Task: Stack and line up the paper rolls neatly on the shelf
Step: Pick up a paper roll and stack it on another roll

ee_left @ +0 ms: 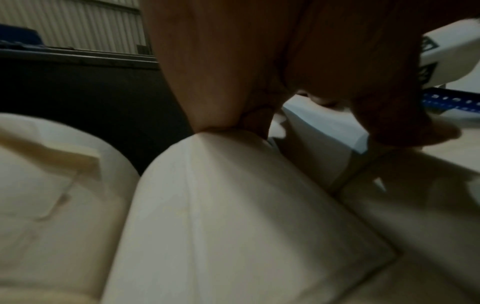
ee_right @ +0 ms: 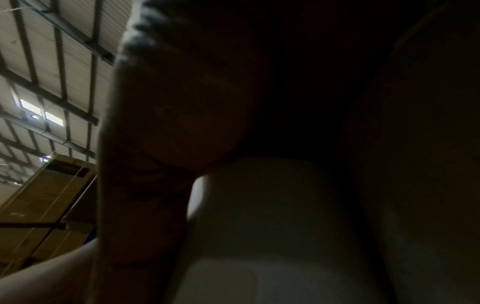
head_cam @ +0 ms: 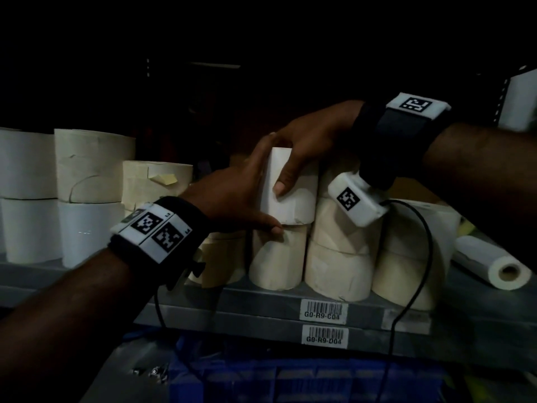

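A white paper roll (head_cam: 290, 190) stands upright on a cream roll (head_cam: 276, 257) in the front row of the shelf (head_cam: 232, 298). My left hand (head_cam: 247, 193) grips its left side, thumb along its base and fingers up by its top. From the right, my right hand (head_cam: 308, 141) holds the same roll, thumb pressed on its front and fingers over the top. More cream rolls (head_cam: 340, 248) are stacked close on the right. The left wrist view shows my left hand (ee_left: 221, 61) above a cream roll (ee_left: 233, 205), with the white roll (ee_left: 324, 131) beyond. The right wrist view is dark, with a roll (ee_right: 259, 226) below my right hand (ee_right: 182, 102).
Stacks of white rolls (head_cam: 29, 193) and cream rolls (head_cam: 93, 164) fill the shelf's left side. One white roll (head_cam: 494, 263) lies on its side at the right. Barcode labels (head_cam: 324, 311) mark the shelf's front edge. A blue crate (head_cam: 290, 382) sits below. Camera cables hang from both wrists.
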`<state>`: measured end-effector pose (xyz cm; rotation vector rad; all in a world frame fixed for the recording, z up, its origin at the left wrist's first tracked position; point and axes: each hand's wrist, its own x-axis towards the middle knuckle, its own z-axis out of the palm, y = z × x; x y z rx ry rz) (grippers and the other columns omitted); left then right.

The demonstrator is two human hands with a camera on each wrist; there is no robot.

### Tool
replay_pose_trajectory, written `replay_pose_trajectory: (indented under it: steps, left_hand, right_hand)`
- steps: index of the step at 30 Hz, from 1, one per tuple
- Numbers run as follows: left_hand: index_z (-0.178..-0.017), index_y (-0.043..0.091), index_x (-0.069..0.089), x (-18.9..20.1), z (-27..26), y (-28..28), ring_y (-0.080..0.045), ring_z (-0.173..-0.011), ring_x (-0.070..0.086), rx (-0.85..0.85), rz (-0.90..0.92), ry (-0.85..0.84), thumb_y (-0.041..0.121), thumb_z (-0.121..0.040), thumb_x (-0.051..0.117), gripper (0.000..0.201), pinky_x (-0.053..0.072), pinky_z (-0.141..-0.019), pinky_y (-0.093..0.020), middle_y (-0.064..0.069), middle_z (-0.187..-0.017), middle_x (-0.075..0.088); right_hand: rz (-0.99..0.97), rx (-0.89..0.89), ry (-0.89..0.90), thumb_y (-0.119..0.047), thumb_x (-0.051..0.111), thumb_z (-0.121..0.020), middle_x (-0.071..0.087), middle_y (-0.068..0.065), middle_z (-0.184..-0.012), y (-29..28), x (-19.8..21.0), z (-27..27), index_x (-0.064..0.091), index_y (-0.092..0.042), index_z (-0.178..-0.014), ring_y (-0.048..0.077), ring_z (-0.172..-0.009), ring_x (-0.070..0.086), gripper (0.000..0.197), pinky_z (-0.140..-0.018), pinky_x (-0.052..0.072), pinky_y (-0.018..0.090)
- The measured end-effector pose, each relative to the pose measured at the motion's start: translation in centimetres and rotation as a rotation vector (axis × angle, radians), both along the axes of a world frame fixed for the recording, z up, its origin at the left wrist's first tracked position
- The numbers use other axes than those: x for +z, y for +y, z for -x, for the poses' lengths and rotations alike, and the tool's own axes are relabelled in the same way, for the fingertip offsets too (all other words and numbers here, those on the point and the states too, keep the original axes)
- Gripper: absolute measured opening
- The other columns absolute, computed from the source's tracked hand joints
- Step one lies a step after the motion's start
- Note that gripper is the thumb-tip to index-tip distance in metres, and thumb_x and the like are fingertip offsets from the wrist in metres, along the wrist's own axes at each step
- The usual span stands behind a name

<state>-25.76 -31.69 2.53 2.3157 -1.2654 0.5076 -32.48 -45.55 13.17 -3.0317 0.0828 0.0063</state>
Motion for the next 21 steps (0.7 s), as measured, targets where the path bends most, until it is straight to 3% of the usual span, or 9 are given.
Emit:
replay_pose_trajectory:
  steps: [4,7,12,15,18,21]
  left_hand:
    - [-0.139,0.042,-0.035,-0.1,-0.1,-0.2,-0.033,-0.116,0.059,0.044,-0.033,0.009,0.057,-0.053,0.084,0.148,0.050,-0.095,-0.043,-0.018,-0.142,0.049]
    - [-0.138,0.041,-0.037,-0.2,-0.4,-0.4,-0.034,-0.117,0.058,0.066,-0.039,0.015,0.058,-0.052,0.084,0.149,0.048,-0.096,-0.044,-0.019,-0.143,0.048]
    - [-0.143,0.035,-0.032,0.1,-0.8,-0.5,-0.033,-0.123,0.054,0.087,-0.036,0.030,0.048,-0.054,0.088,0.150,0.046,-0.098,-0.043,-0.018,-0.145,0.046]
    - [-0.145,0.036,-0.029,0.3,-1.2,-0.5,-0.034,-0.125,0.052,0.092,-0.035,0.028,0.043,-0.051,0.091,0.152,0.046,-0.100,-0.045,-0.017,-0.147,0.044]
    - [-0.145,0.038,-0.026,0.3,-1.6,-0.4,-0.033,-0.126,0.051,0.068,-0.024,0.021,0.043,-0.050,0.091,0.152,0.046,-0.101,-0.047,-0.016,-0.147,0.043]
    - [-0.144,0.040,-0.029,0.2,-1.8,-0.4,-0.033,-0.126,0.052,0.066,-0.025,0.015,0.046,-0.048,0.091,0.153,0.047,-0.101,-0.046,-0.016,-0.147,0.043]
  right_hand:
    - [-0.004,-0.005,-0.075,-0.043,0.085,-0.069,0.072,-0.002,-0.110,-0.5,0.3,-0.2,0.067,-0.021,-0.118,0.018,-0.094,0.072,0.057,-0.084,0.061,0.038]
    - [0.019,-0.026,-0.060,-0.046,0.083,-0.071,0.071,0.000,-0.112,-0.5,0.3,-0.5,0.065,-0.018,-0.120,0.019,-0.096,0.070,0.059,-0.085,0.059,0.037]
    - [0.074,-0.073,-0.036,-0.061,0.080,-0.050,0.071,-0.002,-0.107,0.2,0.6,-0.9,0.069,-0.022,-0.111,0.018,-0.094,0.070,0.073,-0.080,0.058,0.034]
    - [0.101,-0.049,-0.027,-0.066,0.077,-0.048,0.072,-0.005,-0.107,0.1,0.6,-0.7,0.072,-0.023,-0.111,0.014,-0.094,0.070,0.077,-0.083,0.058,0.031]
    - [0.076,-0.030,0.042,-0.059,0.079,-0.063,0.074,-0.003,-0.109,-0.2,0.7,-0.6,0.070,-0.021,-0.117,0.014,-0.095,0.073,0.067,-0.084,0.059,0.031]
    - [0.008,-0.019,0.156,-0.041,0.075,-0.081,0.074,0.005,-0.114,-0.3,0.5,-1.0,0.064,-0.014,-0.127,0.020,-0.099,0.073,0.055,-0.090,0.059,0.039]
